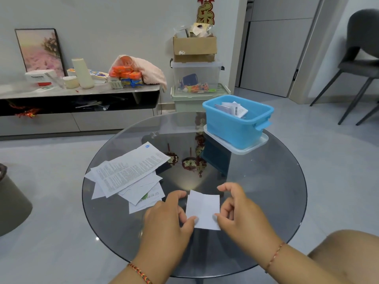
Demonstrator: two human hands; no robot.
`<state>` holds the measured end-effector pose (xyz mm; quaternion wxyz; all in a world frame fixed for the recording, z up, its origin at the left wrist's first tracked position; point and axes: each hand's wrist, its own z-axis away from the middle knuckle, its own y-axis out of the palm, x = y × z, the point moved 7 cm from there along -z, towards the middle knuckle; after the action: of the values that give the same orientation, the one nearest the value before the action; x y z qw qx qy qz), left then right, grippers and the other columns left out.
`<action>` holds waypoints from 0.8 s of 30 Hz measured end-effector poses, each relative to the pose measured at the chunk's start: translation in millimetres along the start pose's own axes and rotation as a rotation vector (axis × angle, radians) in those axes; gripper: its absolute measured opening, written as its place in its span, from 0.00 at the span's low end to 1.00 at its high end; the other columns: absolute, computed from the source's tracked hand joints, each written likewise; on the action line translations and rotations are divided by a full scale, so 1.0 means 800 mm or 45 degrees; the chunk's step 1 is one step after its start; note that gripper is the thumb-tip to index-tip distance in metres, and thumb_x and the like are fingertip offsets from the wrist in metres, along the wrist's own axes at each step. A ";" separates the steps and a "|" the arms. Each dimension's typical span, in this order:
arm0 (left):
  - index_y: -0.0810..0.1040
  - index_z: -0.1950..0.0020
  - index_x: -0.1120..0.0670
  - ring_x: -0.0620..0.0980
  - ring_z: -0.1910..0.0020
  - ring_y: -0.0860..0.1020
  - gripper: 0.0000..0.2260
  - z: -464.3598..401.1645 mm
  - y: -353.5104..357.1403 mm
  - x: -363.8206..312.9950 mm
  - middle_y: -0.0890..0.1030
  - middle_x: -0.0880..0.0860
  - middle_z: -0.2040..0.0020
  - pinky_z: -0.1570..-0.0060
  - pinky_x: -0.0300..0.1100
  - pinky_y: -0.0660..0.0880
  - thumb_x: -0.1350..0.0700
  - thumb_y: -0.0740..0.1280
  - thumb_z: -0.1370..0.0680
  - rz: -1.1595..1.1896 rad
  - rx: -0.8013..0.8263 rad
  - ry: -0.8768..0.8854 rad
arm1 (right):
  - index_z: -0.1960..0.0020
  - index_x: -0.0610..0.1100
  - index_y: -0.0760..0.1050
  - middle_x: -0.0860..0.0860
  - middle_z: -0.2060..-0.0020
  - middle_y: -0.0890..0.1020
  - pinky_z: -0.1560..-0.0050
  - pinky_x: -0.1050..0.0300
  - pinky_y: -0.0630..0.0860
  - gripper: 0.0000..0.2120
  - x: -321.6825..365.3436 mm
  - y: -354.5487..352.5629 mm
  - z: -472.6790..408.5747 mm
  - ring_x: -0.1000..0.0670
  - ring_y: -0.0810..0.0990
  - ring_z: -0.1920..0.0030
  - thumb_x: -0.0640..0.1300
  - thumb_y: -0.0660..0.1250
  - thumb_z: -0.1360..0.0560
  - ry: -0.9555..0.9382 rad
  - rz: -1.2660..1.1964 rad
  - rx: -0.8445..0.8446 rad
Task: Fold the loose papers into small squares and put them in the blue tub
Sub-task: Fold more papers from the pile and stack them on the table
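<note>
Pinching the lower left edge of a small white folded paper rectangle (203,210), the left hand (167,220) has its thumb on top of the sheet and its forefinger stretched along the paper's upper left corner. The right hand (241,212) pinches the lower right edge of the same paper between thumb and curled fingers, its forefinger raised above the sheet's upper right corner. Each wrist wears a thin braided cord bracelet. The paper lies on or just over the near part of the round dark glass table (266,181); I cannot tell whether it touches the glass.

Left of the hands, a loose pile of white printed papers (129,173) is fanned out on the table, its nearest sheets just beside the left hand. On the far right part of the table stands the light blue plastic tub (235,128), resting on a clear plastic lid (254,147); several folded white paper pieces (232,109) lie inside it.

Behind the table, a stack of storage boxes (195,78) stands against the wall, with a low marble-topped cabinet (78,93) to the left and a grey chair (361,64) to the right.
</note>
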<state>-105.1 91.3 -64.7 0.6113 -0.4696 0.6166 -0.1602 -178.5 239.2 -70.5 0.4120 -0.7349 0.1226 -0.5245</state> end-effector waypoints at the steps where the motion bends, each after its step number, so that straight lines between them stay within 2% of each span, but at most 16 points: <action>1: 0.66 0.37 0.39 0.41 0.56 0.71 0.22 -0.001 0.000 -0.001 0.74 0.40 0.63 0.46 0.44 0.71 0.46 0.70 0.28 -0.021 0.009 0.010 | 0.41 0.59 0.60 0.55 0.64 0.78 0.64 0.67 0.71 0.22 0.002 0.001 0.000 0.58 0.76 0.63 0.45 0.68 0.27 -0.009 0.031 0.013; 4: 0.67 0.36 0.39 0.42 0.47 0.69 0.21 -0.004 -0.001 0.002 0.71 0.38 0.50 0.41 0.41 0.68 0.47 0.70 0.27 -0.092 0.015 0.068 | 0.44 0.59 0.61 0.55 0.63 0.76 0.65 0.68 0.67 0.18 0.007 0.000 -0.001 0.58 0.74 0.61 0.44 0.66 0.26 -0.047 0.088 0.056; 6: 0.73 0.39 0.42 0.43 0.38 0.67 0.16 -0.005 0.003 0.001 0.71 0.39 0.41 0.38 0.40 0.65 0.51 0.68 0.26 -0.127 0.022 0.174 | 0.46 0.59 0.63 0.57 0.60 0.74 0.64 0.69 0.65 0.16 0.010 -0.003 -0.002 0.59 0.71 0.59 0.45 0.66 0.26 -0.081 0.145 0.034; 7: 0.77 0.43 0.43 0.44 0.37 0.69 0.13 -0.005 0.005 0.000 0.73 0.40 0.39 0.38 0.41 0.65 0.54 0.66 0.26 -0.149 0.012 0.237 | 0.45 0.58 0.66 0.59 0.58 0.72 0.61 0.70 0.65 0.15 0.010 -0.003 -0.003 0.59 0.70 0.56 0.46 0.67 0.26 -0.102 0.176 0.011; 9: 0.81 0.49 0.45 0.47 0.40 0.77 0.13 -0.002 0.010 -0.005 0.80 0.43 0.45 0.41 0.46 0.71 0.54 0.60 0.28 -0.213 -0.007 0.378 | 0.42 0.55 0.70 0.61 0.50 0.72 0.49 0.71 0.65 0.15 0.012 -0.002 -0.002 0.60 0.68 0.48 0.48 0.67 0.27 -0.198 0.249 -0.036; 11: 0.81 0.50 0.46 0.46 0.45 0.80 0.15 0.001 0.015 -0.010 0.81 0.43 0.51 0.42 0.50 0.72 0.52 0.57 0.29 -0.294 0.010 0.484 | 0.43 0.52 0.76 0.59 0.46 0.75 0.42 0.65 0.65 0.15 0.018 0.003 0.001 0.57 0.72 0.43 0.53 0.66 0.29 -0.352 0.335 -0.060; 14: 0.81 0.48 0.46 0.43 0.47 0.79 0.14 0.010 0.016 -0.016 0.80 0.42 0.51 0.38 0.46 0.71 0.49 0.58 0.28 -0.308 0.064 0.530 | 0.47 0.52 0.79 0.57 0.47 0.79 0.45 0.62 0.70 0.18 0.027 0.013 0.011 0.55 0.78 0.46 0.60 0.62 0.31 -0.504 0.446 0.025; 19: 0.78 0.46 0.46 0.43 0.47 0.79 0.14 0.024 0.012 -0.019 0.80 0.42 0.49 0.50 0.35 0.76 0.46 0.60 0.28 -0.241 0.124 0.538 | 0.44 0.51 0.79 0.56 0.45 0.80 0.43 0.60 0.72 0.22 0.026 0.013 0.014 0.55 0.78 0.45 0.63 0.60 0.30 -0.569 0.449 0.050; 22: 0.77 0.46 0.46 0.40 0.51 0.76 0.14 0.027 0.003 -0.016 0.79 0.41 0.49 0.52 0.29 0.69 0.45 0.60 0.28 -0.194 0.111 0.495 | 0.48 0.50 0.80 0.55 0.50 0.82 0.49 0.61 0.76 0.21 0.033 0.008 0.008 0.54 0.81 0.50 0.62 0.60 0.31 -0.671 0.517 0.047; 24: 0.77 0.45 0.46 0.39 0.50 0.74 0.16 0.025 0.000 -0.013 0.78 0.40 0.47 0.50 0.27 0.65 0.43 0.60 0.29 -0.161 0.131 0.448 | 0.52 0.50 0.81 0.55 0.54 0.83 0.55 0.60 0.80 0.20 0.036 0.009 0.004 0.53 0.82 0.55 0.61 0.60 0.31 -0.737 0.553 0.055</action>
<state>-89.4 106.8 -62.6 0.5060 -0.4402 0.6742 -0.3093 -161.6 218.8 -56.9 0.5469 -0.8010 0.1429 -0.1974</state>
